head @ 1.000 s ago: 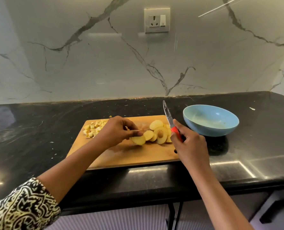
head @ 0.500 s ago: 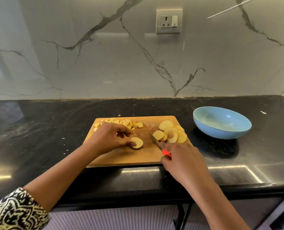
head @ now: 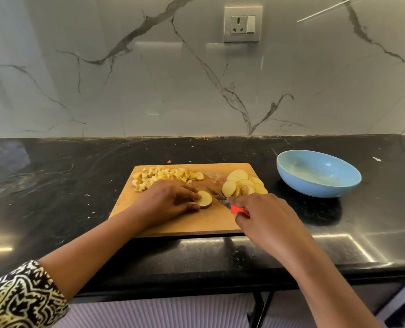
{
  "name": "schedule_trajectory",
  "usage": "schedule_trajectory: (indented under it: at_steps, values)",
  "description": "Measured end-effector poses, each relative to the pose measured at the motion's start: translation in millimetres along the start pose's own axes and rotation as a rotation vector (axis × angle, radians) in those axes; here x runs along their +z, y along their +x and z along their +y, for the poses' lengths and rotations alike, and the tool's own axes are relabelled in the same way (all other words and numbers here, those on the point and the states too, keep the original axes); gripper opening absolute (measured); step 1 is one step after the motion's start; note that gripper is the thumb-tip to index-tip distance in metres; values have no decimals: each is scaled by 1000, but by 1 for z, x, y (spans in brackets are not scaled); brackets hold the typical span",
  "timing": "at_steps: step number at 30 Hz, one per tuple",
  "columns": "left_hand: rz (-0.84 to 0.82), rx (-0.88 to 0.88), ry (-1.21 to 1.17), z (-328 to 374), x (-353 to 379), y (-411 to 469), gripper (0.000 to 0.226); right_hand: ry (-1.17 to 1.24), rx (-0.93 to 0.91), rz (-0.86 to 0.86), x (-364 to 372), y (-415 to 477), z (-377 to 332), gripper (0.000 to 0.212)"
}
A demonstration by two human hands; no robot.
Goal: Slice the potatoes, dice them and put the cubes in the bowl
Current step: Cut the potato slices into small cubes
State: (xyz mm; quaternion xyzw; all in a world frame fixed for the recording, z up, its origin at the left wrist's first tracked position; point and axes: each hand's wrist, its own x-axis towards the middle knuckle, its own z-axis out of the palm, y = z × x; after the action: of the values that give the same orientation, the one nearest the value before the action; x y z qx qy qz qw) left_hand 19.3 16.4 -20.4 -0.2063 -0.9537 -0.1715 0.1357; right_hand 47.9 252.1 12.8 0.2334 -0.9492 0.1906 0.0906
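Hands at the cutting board, centre frame

I see the left hand curled over a single potato slice at mid-frame, its fingers and thumb pinching the slice flat on the board. The right hand has its fingers wrapped round the red handle of the knife, the blade pointing up-left, its tip just beside that slice. Uncut slices overlap right of the blade. Potato cubes sit heaped at the board's upper left. The blue bowl stands on the black counter, right of the board.
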Motion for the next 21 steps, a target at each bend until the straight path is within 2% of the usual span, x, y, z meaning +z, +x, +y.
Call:
schedule_trajectory:
  at_steps: [5, 8, 16, 21]
  values:
    - [23, 72, 23, 1, 3, -2, 35, -48, -14, -43, -1, 4, -1, 39]
    - [28, 112, 48, 1, 4, 0, 27, -33, -16, -70, -3, 7, 1, 40]
    - [49, 146, 72, 0, 5, 2, 26, -70, -46, -105, -6, 15, -4, 40]
    - [65, 187, 87, 0, 6, 2, 24, -207, -68, -111, -4, 23, -14, 35]
